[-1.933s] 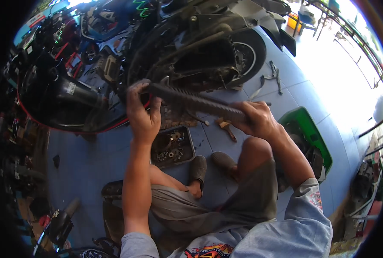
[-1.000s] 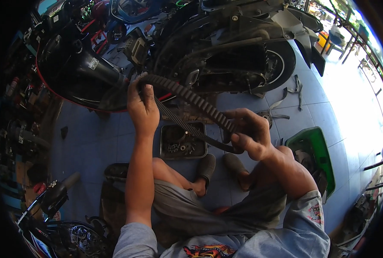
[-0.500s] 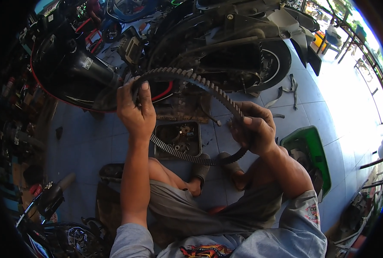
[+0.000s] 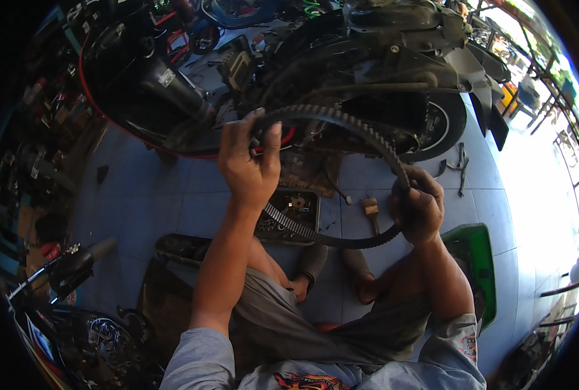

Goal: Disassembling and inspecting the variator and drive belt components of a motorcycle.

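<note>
Blue floor tiles (image 4: 146, 188) carry a partly stripped motor scooter (image 4: 380, 65). Nearer the person, toward the scooter's rear, sits a green crate (image 4: 486, 273); on the scooter's near side lies a tray (image 4: 317, 214) of small metal parts (image 4: 297, 203). A toothed rubber drive belt (image 4: 328, 114) is held up as a loop before the scooter's middle, the left hand (image 4: 247, 162) pinching it between thumb and fingers, the right hand (image 4: 423, 208) curled round it. A paintbrush (image 4: 371, 209) lies on the scooter's near side.

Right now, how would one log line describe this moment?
left hand: holds toothed belt | right hand: holds its other side | floor: parts tray, brush | beyond: scooter
</note>
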Demonstrator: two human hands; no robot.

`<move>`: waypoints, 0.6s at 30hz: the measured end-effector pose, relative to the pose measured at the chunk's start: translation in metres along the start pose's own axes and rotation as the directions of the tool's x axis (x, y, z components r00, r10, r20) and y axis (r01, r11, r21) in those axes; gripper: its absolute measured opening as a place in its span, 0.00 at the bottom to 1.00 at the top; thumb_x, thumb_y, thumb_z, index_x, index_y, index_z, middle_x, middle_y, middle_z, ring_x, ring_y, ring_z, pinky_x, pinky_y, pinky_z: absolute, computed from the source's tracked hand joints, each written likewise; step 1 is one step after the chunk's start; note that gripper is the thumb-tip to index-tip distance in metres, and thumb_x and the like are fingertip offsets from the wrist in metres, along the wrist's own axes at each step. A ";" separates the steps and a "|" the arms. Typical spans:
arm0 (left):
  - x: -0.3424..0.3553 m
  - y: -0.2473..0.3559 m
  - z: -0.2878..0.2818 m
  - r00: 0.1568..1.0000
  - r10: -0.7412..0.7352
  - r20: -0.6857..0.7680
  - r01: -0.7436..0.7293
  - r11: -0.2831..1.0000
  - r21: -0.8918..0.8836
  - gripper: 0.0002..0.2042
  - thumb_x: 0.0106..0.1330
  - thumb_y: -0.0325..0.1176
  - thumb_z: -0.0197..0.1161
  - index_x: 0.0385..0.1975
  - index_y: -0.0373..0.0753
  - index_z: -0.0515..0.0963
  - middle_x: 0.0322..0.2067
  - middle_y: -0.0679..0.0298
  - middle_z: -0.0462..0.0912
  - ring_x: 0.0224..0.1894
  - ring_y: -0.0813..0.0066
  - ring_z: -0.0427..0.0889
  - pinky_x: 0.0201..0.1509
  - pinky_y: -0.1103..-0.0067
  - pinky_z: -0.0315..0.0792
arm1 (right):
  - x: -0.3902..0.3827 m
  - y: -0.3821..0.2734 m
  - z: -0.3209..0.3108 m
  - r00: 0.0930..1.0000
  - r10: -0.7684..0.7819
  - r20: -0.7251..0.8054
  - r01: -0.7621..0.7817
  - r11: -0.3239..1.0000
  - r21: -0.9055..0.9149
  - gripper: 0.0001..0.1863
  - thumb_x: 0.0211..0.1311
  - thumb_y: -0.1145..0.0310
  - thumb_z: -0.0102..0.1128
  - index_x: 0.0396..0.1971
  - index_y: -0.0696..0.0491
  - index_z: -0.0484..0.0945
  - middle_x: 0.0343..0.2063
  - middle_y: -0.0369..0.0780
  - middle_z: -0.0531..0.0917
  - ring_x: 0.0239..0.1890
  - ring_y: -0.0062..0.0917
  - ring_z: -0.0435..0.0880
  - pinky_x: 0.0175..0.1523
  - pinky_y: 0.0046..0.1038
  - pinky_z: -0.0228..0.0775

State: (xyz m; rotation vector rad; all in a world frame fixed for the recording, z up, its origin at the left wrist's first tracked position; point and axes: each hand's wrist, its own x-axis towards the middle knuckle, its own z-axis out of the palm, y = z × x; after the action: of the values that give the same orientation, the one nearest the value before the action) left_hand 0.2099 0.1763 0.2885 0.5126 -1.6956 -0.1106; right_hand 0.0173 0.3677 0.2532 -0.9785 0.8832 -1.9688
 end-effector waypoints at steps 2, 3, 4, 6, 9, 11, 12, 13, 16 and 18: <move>0.000 0.000 0.001 1.000 -0.006 0.018 0.006 1.000 -0.005 0.14 0.60 0.36 0.67 0.40 0.33 0.79 0.28 0.60 0.78 0.25 0.71 0.78 0.28 0.78 0.72 | 0.002 0.001 -0.006 0.997 -0.033 -0.076 0.026 0.995 -0.093 0.25 0.53 0.64 0.55 0.47 0.67 0.72 0.17 0.39 0.74 0.11 0.18 0.68 0.17 0.19 0.60; 0.000 -0.004 0.004 1.000 -0.013 -0.005 0.013 0.999 -0.030 0.13 0.58 0.36 0.68 0.37 0.32 0.81 0.25 0.60 0.80 0.22 0.70 0.79 0.27 0.79 0.71 | 0.006 0.001 -0.008 0.996 -0.032 -0.078 0.022 0.992 -0.127 0.24 0.55 0.65 0.55 0.48 0.66 0.72 0.19 0.39 0.75 0.12 0.18 0.68 0.17 0.19 0.60; 0.001 -0.007 0.007 1.000 -0.029 0.009 0.030 0.999 -0.031 0.13 0.58 0.36 0.68 0.37 0.32 0.81 0.25 0.60 0.80 0.22 0.70 0.79 0.27 0.79 0.71 | 0.012 0.001 -0.010 0.996 -0.015 -0.090 0.003 0.992 -0.128 0.24 0.55 0.65 0.55 0.48 0.66 0.72 0.19 0.39 0.75 0.12 0.18 0.68 0.17 0.19 0.60; 0.002 -0.012 0.003 0.865 -0.346 0.364 0.393 0.918 -0.061 0.13 0.58 0.38 0.68 0.33 0.32 0.82 0.22 0.57 0.81 0.21 0.69 0.80 0.26 0.82 0.70 | 0.023 -0.003 -0.010 0.939 0.178 -0.293 -0.205 0.977 -0.065 0.21 0.58 0.65 0.55 0.46 0.65 0.73 0.22 0.39 0.75 0.12 0.16 0.65 0.17 0.19 0.57; 0.002 -0.032 0.009 0.651 -0.439 0.619 0.610 0.788 -0.082 0.16 0.59 0.40 0.68 0.33 0.30 0.81 0.19 0.61 0.80 0.15 0.77 0.75 0.18 0.84 0.65 | 0.042 -0.004 -0.015 0.790 0.392 -0.471 -0.410 0.909 0.068 0.16 0.61 0.64 0.53 0.40 0.62 0.75 0.23 0.38 0.75 0.12 0.15 0.61 0.16 0.18 0.53; 0.005 -0.025 0.014 0.360 -0.534 0.765 0.883 0.459 -0.095 0.16 0.60 0.41 0.67 0.33 0.30 0.80 0.18 0.65 0.78 0.10 0.85 0.71 0.10 0.87 0.60 | 0.049 0.001 -0.027 0.756 0.420 -0.503 -0.475 0.880 0.021 0.14 0.62 0.64 0.53 0.37 0.61 0.75 0.22 0.38 0.75 0.12 0.14 0.59 0.16 0.18 0.52; -0.001 -0.024 0.017 0.343 -0.535 0.772 0.890 0.448 -0.085 0.16 0.60 0.41 0.67 0.33 0.30 0.80 0.18 0.65 0.78 0.10 0.85 0.71 0.10 0.87 0.60 | 0.051 0.003 -0.033 0.738 0.432 -0.518 -0.522 0.852 -0.033 0.13 0.63 0.63 0.52 0.34 0.60 0.76 0.22 0.37 0.75 0.13 0.14 0.58 0.16 0.18 0.50; -0.004 -0.024 0.019 0.329 -0.543 0.773 0.907 0.408 -0.099 0.16 0.60 0.41 0.66 0.32 0.30 0.79 0.17 0.65 0.77 0.10 0.85 0.71 0.09 0.87 0.60 | 0.051 0.007 -0.039 0.720 0.488 -0.494 -0.559 0.829 0.005 0.12 0.63 0.64 0.53 0.31 0.59 0.75 0.22 0.37 0.75 0.14 0.14 0.59 0.17 0.17 0.49; -0.009 -0.031 0.026 0.348 -0.549 0.760 0.910 0.392 -0.133 0.15 0.61 0.41 0.65 0.30 0.31 0.79 0.16 0.66 0.75 0.10 0.85 0.70 0.09 0.87 0.59 | 0.055 0.015 -0.040 0.694 0.479 -0.537 -0.605 0.792 -0.075 0.12 0.64 0.64 0.52 0.31 0.59 0.75 0.23 0.39 0.76 0.14 0.14 0.59 0.16 0.18 0.50; -0.012 -0.034 0.026 0.378 -0.546 0.748 0.898 0.411 -0.154 0.15 0.62 0.41 0.65 0.29 0.31 0.79 0.16 0.66 0.74 0.09 0.85 0.69 0.09 0.87 0.59 | 0.055 0.017 -0.029 0.715 0.468 -0.520 -0.586 0.806 -0.081 0.10 0.65 0.65 0.51 0.32 0.57 0.75 0.24 0.37 0.76 0.14 0.13 0.59 0.17 0.17 0.50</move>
State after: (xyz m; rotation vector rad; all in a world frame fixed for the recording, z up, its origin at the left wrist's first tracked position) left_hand 0.1950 0.1453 0.2606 0.8581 -1.7417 -1.6150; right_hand -0.0258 0.3203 0.2441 -0.2701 1.5236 -1.6195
